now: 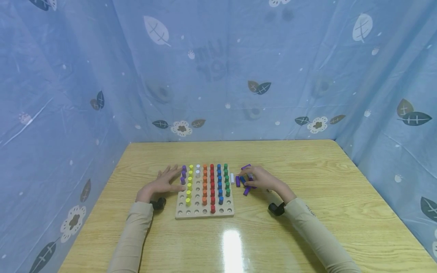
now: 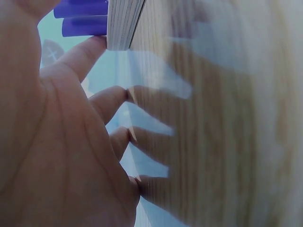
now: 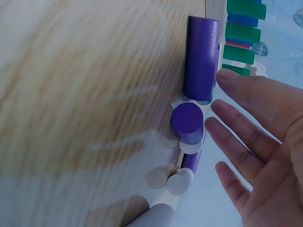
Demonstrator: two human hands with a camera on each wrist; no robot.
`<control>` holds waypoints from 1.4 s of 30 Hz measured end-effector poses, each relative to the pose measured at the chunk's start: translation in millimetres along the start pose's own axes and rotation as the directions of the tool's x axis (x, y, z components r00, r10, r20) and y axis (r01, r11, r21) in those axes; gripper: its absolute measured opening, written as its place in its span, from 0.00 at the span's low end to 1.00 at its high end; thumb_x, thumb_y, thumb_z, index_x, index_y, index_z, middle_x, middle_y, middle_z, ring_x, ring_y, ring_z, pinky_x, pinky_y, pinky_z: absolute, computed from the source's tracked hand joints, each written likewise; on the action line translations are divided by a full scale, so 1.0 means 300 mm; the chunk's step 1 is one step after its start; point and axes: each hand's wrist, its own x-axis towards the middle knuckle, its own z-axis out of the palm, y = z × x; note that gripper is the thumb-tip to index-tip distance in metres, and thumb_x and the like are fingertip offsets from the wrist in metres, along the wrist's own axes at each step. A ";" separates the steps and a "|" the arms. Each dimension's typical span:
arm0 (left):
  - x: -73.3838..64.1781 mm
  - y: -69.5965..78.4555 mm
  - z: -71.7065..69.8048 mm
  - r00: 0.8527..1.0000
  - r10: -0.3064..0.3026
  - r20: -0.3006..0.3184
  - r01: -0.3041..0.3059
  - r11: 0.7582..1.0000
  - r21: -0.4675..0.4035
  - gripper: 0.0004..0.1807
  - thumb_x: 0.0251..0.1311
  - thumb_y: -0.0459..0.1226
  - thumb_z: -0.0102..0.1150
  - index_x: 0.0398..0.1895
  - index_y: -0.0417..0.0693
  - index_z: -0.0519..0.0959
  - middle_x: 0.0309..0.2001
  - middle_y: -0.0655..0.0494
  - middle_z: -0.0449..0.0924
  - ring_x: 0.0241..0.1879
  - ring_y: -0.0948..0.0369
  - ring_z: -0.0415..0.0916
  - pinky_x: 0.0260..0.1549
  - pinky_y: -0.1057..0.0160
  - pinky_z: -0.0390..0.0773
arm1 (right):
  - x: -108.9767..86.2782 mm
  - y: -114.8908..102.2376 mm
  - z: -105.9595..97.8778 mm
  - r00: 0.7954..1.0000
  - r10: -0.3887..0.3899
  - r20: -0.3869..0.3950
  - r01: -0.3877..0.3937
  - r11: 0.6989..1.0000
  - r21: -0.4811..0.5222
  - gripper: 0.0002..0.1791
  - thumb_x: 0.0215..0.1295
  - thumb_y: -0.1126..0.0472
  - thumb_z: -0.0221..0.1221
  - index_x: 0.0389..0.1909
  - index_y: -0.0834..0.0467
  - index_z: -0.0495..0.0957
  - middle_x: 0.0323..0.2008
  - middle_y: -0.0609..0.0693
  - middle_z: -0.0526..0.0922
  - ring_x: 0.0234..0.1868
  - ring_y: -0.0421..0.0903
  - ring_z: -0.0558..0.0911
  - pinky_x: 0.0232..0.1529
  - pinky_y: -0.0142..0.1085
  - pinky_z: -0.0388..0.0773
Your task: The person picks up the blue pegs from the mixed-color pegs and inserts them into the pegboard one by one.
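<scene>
A wooden pegboard (image 1: 205, 216) holds columns of coloured pegs, purple at the left through green at the right. My left hand (image 1: 162, 184) lies at its left edge with spread fingers, and a fingertip (image 2: 99, 45) meets the board's side beside the purple pegs (image 2: 85, 26). Over a loose pile right of the board hovers my right hand (image 1: 261, 178), its fingers apart and holding nothing. Close below its thumb lies a purple peg (image 3: 202, 59). Another purple peg (image 1: 238, 181) and a white peg (image 1: 232, 178) lie between that hand and the board.
Loose pegs under the right hand are partly hidden by it; a blue peg (image 1: 242, 180) shows among them. The board's front row has mostly unfilled holes, with one red peg (image 1: 213, 209). A blue patterned curtain (image 1: 218, 94) hangs behind the wooden table (image 1: 184, 246).
</scene>
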 end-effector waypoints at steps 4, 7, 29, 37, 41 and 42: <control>-0.001 0.000 0.000 1.000 0.006 0.003 -0.006 1.000 -0.001 0.51 0.51 0.59 0.60 0.73 0.51 0.48 0.73 0.41 0.36 0.71 0.42 0.24 0.62 0.35 0.21 | -0.001 0.004 0.003 1.000 -0.014 0.017 0.015 1.000 -0.016 0.19 0.56 0.64 0.64 0.50 0.60 0.78 0.37 0.50 0.83 0.34 0.48 0.77 0.37 0.37 0.76; -0.003 0.006 -0.001 1.000 0.007 0.003 -0.007 1.000 0.002 0.51 0.51 0.58 0.60 0.73 0.50 0.48 0.73 0.40 0.37 0.71 0.41 0.24 0.62 0.35 0.21 | -0.002 0.009 0.006 1.000 -0.007 0.031 0.007 1.000 -0.028 0.19 0.57 0.63 0.63 0.51 0.59 0.78 0.32 0.47 0.81 0.30 0.47 0.75 0.34 0.32 0.72; -0.002 0.002 0.003 1.000 0.008 0.001 -0.008 1.000 0.004 0.51 0.50 0.60 0.60 0.73 0.51 0.49 0.73 0.41 0.36 0.71 0.42 0.24 0.63 0.36 0.21 | -0.002 0.012 0.010 0.999 -0.005 -0.033 0.002 0.996 -0.085 0.17 0.57 0.58 0.64 0.47 0.56 0.81 0.41 0.47 0.84 0.35 0.45 0.78 0.38 0.38 0.75; -0.006 0.007 0.001 1.000 0.002 -0.001 -0.002 1.000 0.005 0.51 0.50 0.59 0.60 0.73 0.51 0.49 0.73 0.41 0.36 0.71 0.42 0.24 0.63 0.36 0.21 | -0.005 0.004 0.000 0.998 -0.025 -0.060 0.022 0.999 -0.049 0.18 0.57 0.60 0.63 0.48 0.60 0.79 0.45 0.52 0.83 0.36 0.46 0.79 0.41 0.42 0.77; -0.008 0.011 0.001 1.000 0.005 -0.004 -0.005 1.000 0.005 0.50 0.51 0.58 0.60 0.73 0.50 0.49 0.73 0.40 0.36 0.71 0.41 0.24 0.63 0.36 0.22 | -0.006 0.006 -0.001 0.998 -0.017 -0.058 0.017 1.000 -0.001 0.19 0.58 0.60 0.63 0.50 0.62 0.78 0.49 0.55 0.81 0.38 0.49 0.80 0.43 0.45 0.78; -0.009 0.012 0.001 1.000 0.007 -0.005 -0.007 1.000 0.004 0.50 0.51 0.58 0.61 0.73 0.50 0.49 0.73 0.40 0.36 0.71 0.41 0.24 0.63 0.35 0.22 | -0.007 0.006 -0.001 0.998 -0.012 -0.057 0.012 1.000 0.015 0.19 0.59 0.59 0.62 0.51 0.62 0.78 0.50 0.57 0.80 0.41 0.50 0.80 0.45 0.45 0.77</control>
